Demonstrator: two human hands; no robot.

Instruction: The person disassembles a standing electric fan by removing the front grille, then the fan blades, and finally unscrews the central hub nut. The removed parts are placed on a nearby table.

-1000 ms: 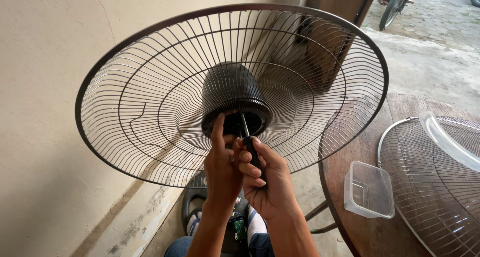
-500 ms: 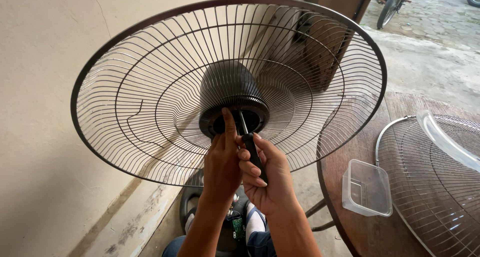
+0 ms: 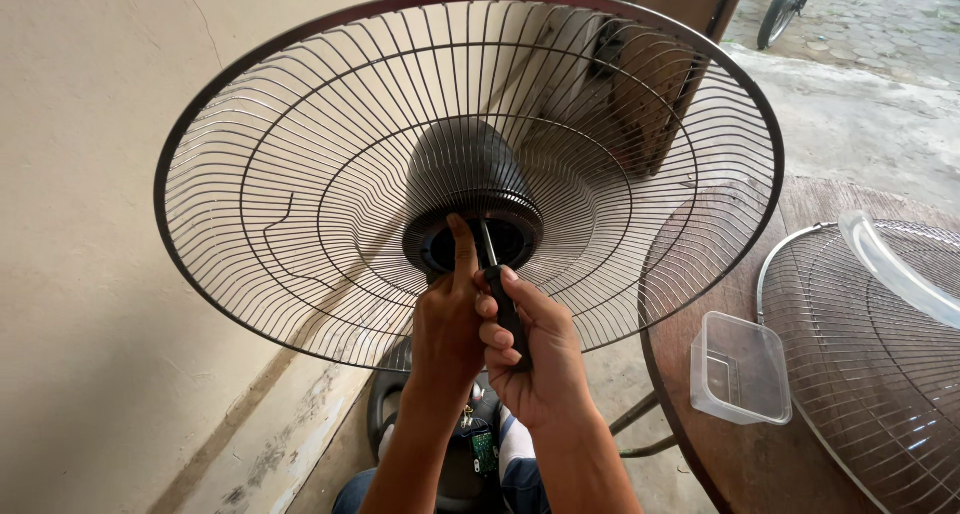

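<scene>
My right hand (image 3: pixel 535 359) is wrapped shut around the black-handled screwdriver with its thin metal shaft (image 3: pixel 503 296), fingers curled over the grip, thumb side up. The tool's long axis runs up and slightly left, away from me, handle low in my fist and the shaft pointing into the dark round motor hub (image 3: pixel 472 236) at the middle of the big round wire fan guard (image 3: pixel 300 174). I can't make out the tip itself inside the hub. My left hand (image 3: pixel 450 324) sits just beside the right, loosely closed, with one finger stretched straight up so it touches the hub's rim next to the shaft; it grips nothing I can see. The guard tilts its open face towards me, rim near the pale wall (image 3: pixel 90 224). To my right, the round brown wooden bench (image 3: pixel 720 454) carries a clear plastic rectangular tub (image 3: pixel 740 366) and a second wire fan guard (image 3: pixel 870 374) lying flat
</scene>
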